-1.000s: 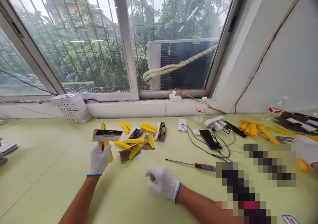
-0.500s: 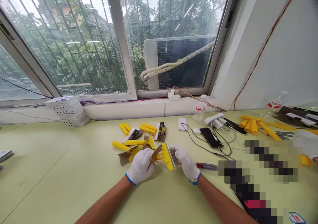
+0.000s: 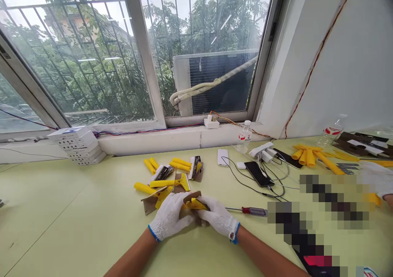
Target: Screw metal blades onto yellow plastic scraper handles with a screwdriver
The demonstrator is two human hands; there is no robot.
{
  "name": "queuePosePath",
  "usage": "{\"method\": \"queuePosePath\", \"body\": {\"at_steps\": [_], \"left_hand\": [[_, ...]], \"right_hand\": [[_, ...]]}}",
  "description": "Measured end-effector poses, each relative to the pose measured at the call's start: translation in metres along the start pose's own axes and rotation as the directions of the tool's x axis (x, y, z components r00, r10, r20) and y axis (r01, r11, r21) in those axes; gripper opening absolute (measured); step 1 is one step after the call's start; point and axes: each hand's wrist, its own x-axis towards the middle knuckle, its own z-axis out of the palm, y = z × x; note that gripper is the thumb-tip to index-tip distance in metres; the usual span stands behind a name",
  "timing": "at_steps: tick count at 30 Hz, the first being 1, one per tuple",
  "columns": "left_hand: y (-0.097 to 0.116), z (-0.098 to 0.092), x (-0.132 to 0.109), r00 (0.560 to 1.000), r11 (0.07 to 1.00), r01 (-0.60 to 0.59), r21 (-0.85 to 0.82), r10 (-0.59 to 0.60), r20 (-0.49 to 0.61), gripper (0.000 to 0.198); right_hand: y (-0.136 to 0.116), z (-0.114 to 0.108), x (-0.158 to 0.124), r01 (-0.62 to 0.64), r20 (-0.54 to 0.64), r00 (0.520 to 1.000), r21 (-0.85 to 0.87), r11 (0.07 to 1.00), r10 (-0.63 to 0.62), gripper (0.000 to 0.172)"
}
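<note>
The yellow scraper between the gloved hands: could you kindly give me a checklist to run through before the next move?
1. Both hands at the yellow scraper: ok; the left hand and right hand meet around it.
2. Brown cardboard fully covering the blade: cannot tell; the hands hide much of it.
3. Screwdriver well away from the right hand: not ok; its shaft runs close beside it.
4. Smartphone clear of both hands: ok; it lies farther back, to the right.
5. Other scrapers lying separately: not ok; some overlap.
</note>
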Motion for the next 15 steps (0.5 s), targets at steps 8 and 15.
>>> {"method": "queuePosePath", "body": {"at_steps": [8, 15], "left_hand": [[-0.007, 0.010, -0.010, 0.996, 0.999, -0.044, 0.024, 0.046, -0.082, 0.040], [0.002, 0.006, -0.005, 0.978, 0.996, -0.089, 0.012, 0.089, -0.189, 0.019]], "right_hand": [[0.006, 0.011, -0.002, 0.156, -0.047, 0.986, -0.118, 0.981, -0.162, 0.043], [0.010, 0.016, 0.003, 0.182, -0.156, 0.965, -0.185, 0.966, -0.211, 0.031]]}}
